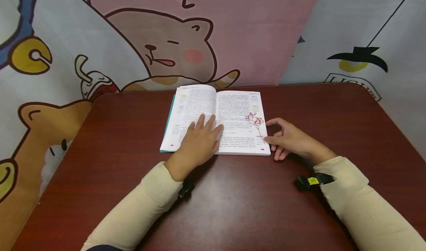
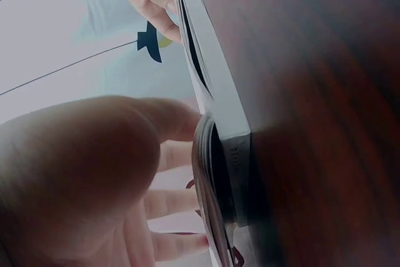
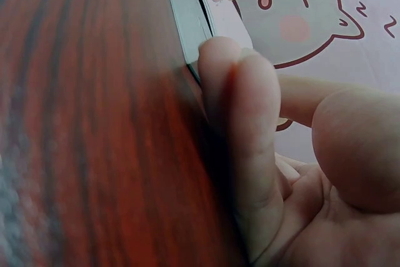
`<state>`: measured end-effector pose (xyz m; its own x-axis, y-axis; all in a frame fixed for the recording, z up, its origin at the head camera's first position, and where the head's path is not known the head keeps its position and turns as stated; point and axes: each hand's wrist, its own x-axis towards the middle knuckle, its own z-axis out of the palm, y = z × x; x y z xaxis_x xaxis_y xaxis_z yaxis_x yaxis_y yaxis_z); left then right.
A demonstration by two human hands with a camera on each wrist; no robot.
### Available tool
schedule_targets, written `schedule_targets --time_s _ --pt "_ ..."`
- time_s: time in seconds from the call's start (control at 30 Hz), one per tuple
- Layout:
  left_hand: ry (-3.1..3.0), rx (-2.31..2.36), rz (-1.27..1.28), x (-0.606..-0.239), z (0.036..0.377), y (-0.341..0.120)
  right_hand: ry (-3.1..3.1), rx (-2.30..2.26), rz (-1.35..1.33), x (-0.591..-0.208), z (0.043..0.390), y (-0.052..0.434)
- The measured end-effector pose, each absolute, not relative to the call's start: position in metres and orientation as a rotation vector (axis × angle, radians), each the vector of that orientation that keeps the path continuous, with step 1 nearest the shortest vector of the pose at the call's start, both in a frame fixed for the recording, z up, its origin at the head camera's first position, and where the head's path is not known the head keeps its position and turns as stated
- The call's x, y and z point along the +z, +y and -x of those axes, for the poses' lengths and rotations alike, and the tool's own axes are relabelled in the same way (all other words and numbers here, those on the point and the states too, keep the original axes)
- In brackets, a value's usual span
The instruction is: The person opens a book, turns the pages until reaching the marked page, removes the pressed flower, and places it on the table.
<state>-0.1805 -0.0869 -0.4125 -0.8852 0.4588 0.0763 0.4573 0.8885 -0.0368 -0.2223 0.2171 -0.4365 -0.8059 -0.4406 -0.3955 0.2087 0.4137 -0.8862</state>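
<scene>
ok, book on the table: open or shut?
Open. The book lies flat with both pages showing; the left hand presses its left page, and a flower sprig rests on the right page.

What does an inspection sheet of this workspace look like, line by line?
Surface: dark red wooden table.
Job's things: open book lying flat; dried pink flower sprig on its right page.
Clutter: nothing seen.
Hands: left hand flat on the left page, fingers straight; right hand at the book's right edge, fingers loosely curled, touching the page near the sprig's stem.
Cables: nothing seen.
Surroundings: cartoon-print backdrop.
</scene>
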Motion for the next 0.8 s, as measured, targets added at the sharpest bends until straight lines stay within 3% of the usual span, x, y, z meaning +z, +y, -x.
schedule_targets --time_s 0.8 --pt "-3.124 -0.055 0.743 -0.413 0.181 -0.087 2.157 -1.472 0.091 -0.423 0.235 0.227"
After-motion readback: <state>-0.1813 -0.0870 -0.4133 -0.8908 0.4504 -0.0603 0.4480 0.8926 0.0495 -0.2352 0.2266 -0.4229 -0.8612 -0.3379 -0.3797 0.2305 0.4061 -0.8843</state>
